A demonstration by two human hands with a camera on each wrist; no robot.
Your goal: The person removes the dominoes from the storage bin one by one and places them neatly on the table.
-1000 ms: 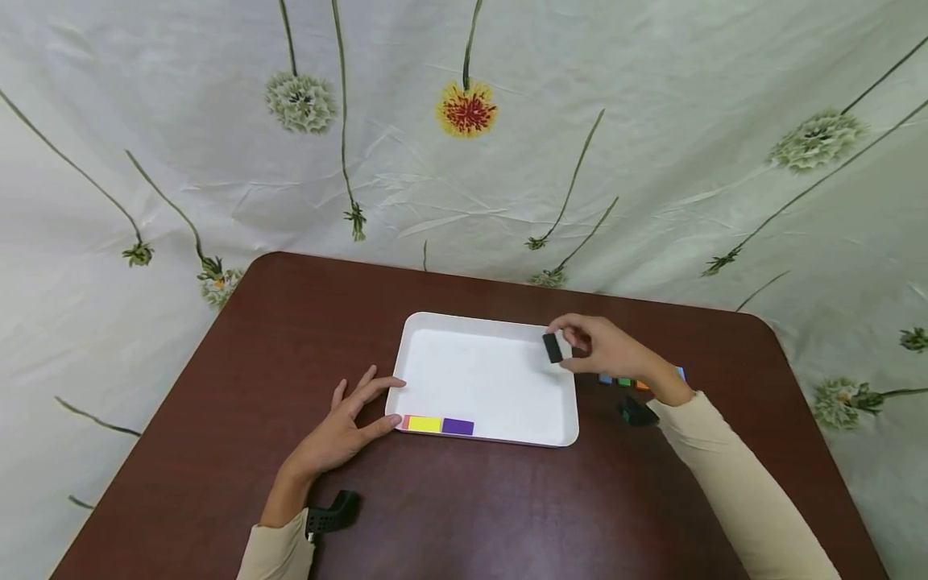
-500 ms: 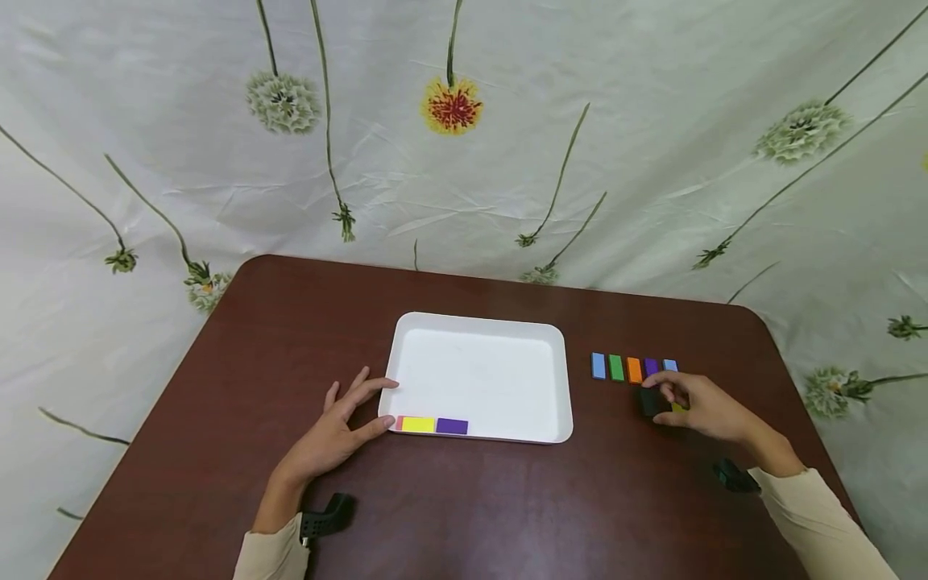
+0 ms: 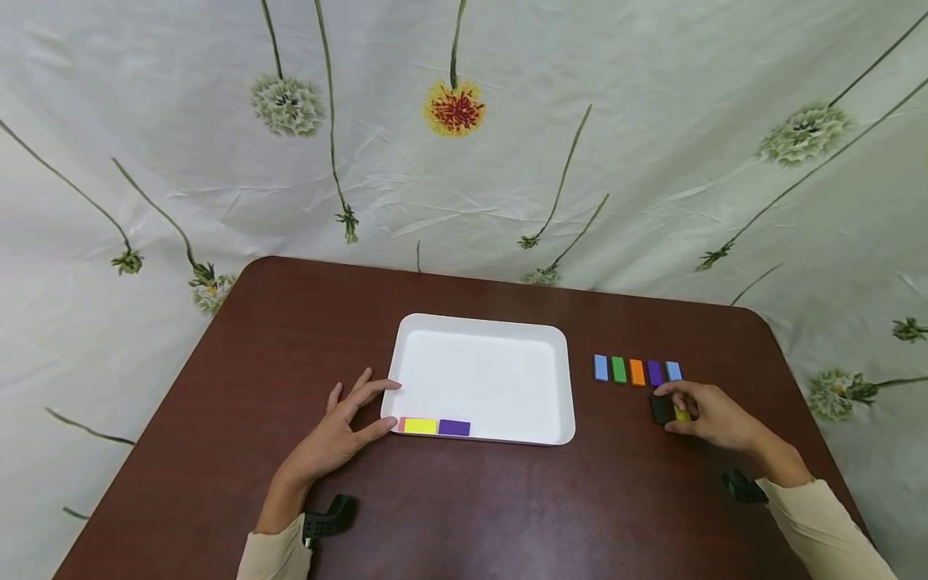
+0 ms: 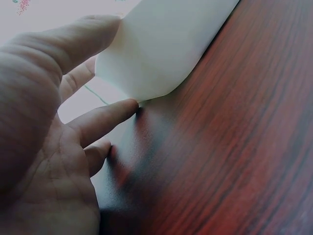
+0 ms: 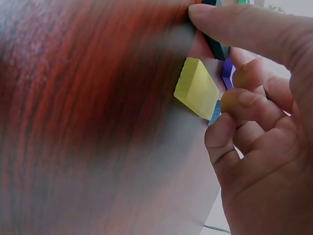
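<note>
Behind the brown desk hangs a cloth with flowers. On the desk lies the white tray; my left hand rests spread flat, its fingers touching the tray's left corner. My right hand pinches the black block on the desk, just beside the yellow block.

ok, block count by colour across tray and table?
Blue block: 2, second at row end
Green block: 1
Orange block: 1
Purple block: 2, one in the white tray
Yellow block: 2, one by the right hand
Black block: 1
Pink block: 1, partly hidden
Total: 10
</note>
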